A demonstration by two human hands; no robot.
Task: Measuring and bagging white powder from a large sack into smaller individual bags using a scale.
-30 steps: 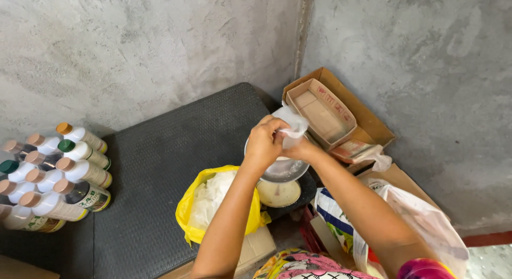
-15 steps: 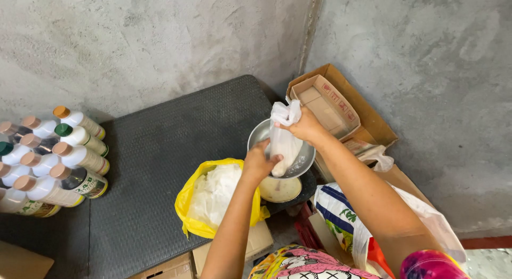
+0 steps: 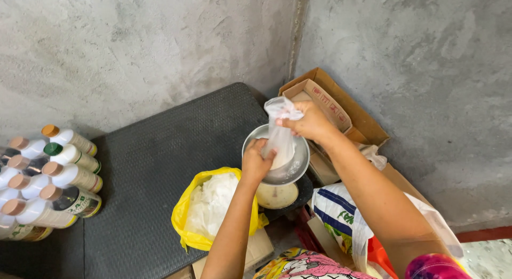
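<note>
Right hand (image 3: pixel 312 124) pinches the clear bag's (image 3: pixel 279 137) neck closed; left hand (image 3: pixel 257 161) grips its base, steadying it in the scale's metal pan (image 3: pixel 298 167) at the dark mat's (image 3: pixel 160 167) right edge, beside the yellow bag (image 3: pixel 184 209).

Soft even daylight, faint shadows, sharp, slight wide-angle distortion

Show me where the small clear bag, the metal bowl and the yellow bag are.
small clear bag (image 3: pixel 279 135), head view, its middle.
metal bowl (image 3: pixel 300 162), head view, right inner wall.
yellow bag (image 3: pixel 184 210), head view, left rim.
</note>
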